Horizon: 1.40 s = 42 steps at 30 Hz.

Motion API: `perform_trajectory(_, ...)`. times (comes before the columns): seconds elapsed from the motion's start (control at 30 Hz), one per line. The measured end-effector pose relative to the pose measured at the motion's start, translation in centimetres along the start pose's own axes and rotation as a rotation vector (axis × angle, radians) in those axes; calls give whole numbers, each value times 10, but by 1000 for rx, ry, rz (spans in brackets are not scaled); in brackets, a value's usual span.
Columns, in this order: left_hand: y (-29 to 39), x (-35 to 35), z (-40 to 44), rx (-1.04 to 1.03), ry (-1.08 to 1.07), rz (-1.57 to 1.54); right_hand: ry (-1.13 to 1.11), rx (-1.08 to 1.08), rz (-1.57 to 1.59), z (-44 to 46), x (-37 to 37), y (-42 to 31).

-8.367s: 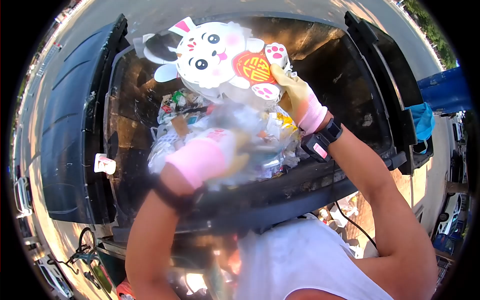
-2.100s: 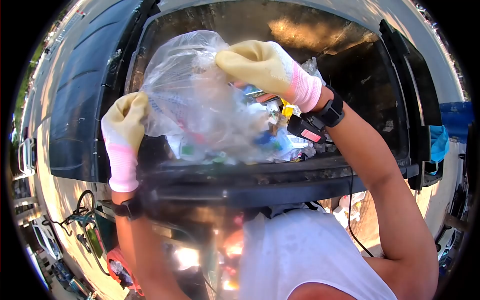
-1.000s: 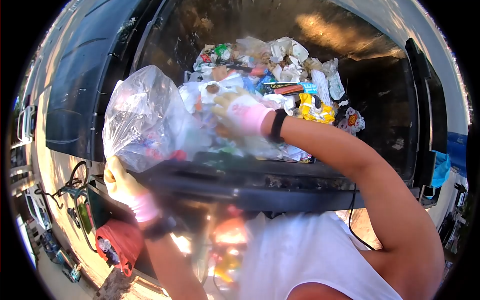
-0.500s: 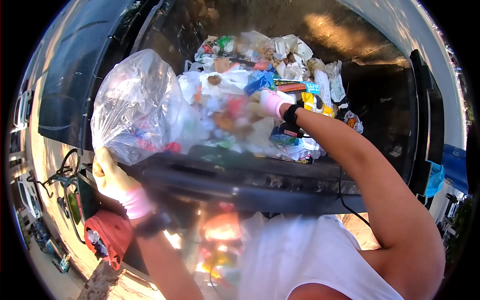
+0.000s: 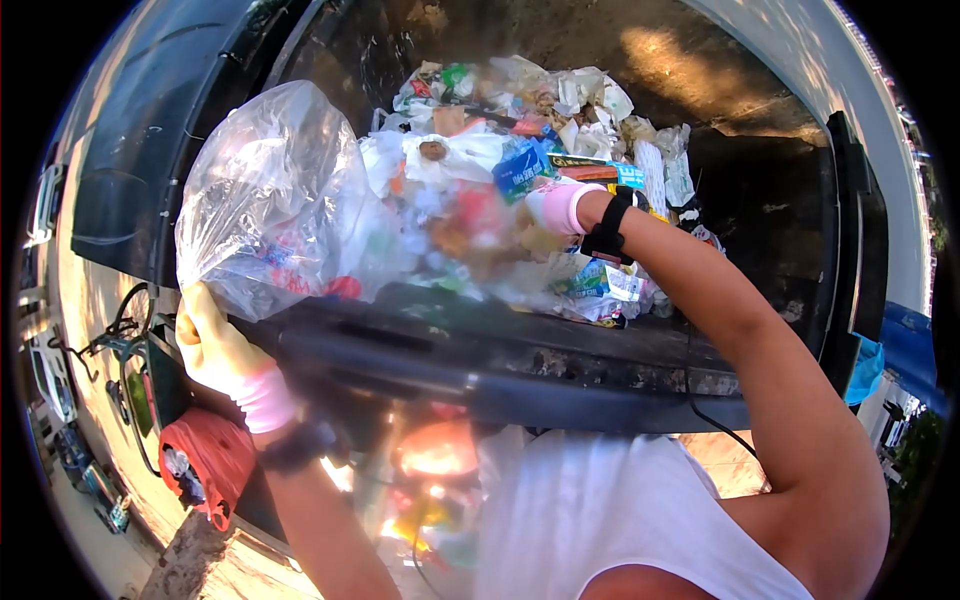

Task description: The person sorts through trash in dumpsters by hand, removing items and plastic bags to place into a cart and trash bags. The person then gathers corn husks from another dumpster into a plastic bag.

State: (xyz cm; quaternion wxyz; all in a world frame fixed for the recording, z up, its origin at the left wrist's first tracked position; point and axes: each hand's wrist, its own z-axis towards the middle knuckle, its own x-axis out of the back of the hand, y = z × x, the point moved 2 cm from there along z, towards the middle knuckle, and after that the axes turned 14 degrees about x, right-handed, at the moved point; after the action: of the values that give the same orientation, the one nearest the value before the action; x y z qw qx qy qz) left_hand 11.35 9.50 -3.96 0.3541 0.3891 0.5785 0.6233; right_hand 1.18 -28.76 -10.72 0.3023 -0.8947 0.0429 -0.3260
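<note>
I see a red bag [image 5: 228,455] low on the left, then the gloved left hand [image 5: 212,345] pinching the gathered end of a clear bag [image 5: 265,190] over the near left edge of the bin [image 5: 590,400]; farther right, amid rubbish [image 5: 455,155], the right hand [image 5: 558,210] sits beside a blue packet [image 5: 521,172], its grip too blurred to tell

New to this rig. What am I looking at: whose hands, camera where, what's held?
No robot here: one person working in gloves. Every picture comes from one camera worn on the head, looking forward and down. Below is a large black open-topped bin holding a heap of mixed plastic and paper rubbish. The left hand grips the gathered end of a clear, puffed-out plastic bag. The right hand is at the heap, beside a blue printed packet; blur hides whether it holds anything.
</note>
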Motion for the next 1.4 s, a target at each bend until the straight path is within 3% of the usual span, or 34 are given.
perform_trajectory(0.07,-2,3,3,-3,-14,-3,99,94,-164,21,-4,17)
perform_trajectory(0.17,-7,6,6,-17,-34,1,228,146,-133,82,-34,61)
perform_trajectory(0.3,0,0,1,0,-24,-9,624,373,-182,113,-44,24)
perform_trajectory(0.4,-1,2,1,1,-49,-22,513,331,-240,123,-48,7)
perform_trajectory(0.47,-4,1,2,12,-45,-50,211,219,-240,127,-46,7)
perform_trajectory(0.5,-5,1,2,1,-54,-54,232,251,-75,106,-45,1)
perform_trajectory(0.63,-7,3,1,-17,-56,-47,497,669,-428,105,-105,66)
perform_trajectory(0.8,-3,0,-1,1,-42,-19,530,309,491,39,-107,84)
perform_trajectory(0.9,-4,1,1,-6,-41,4,420,262,273,14,-105,97)
perform_trajectory(1.0,-17,11,14,-9,-36,71,412,168,655,-37,-76,51)
perform_trajectory(1.1,-12,11,12,-29,-25,128,106,115,213,-56,-52,28)
perform_trajectory(1.17,-6,7,5,-17,-10,132,-61,1,75,-50,-54,52)
perform_trajectory(1.23,-3,3,2,-11,5,120,-56,-109,-65,-42,-53,86)
perform_trajectory(1.27,-4,2,1,-8,11,109,139,-178,-61,-37,-49,105)
perform_trajectory(1.33,-3,1,-1,-3,29,117,446,-138,-188,-18,-14,98)
perform_trajectory(1.37,-2,1,-2,0,41,137,639,10,-305,0,-9,115)
perform_trajectory(1.4,-1,1,-3,3,53,156,721,-12,-225,30,-2,121)
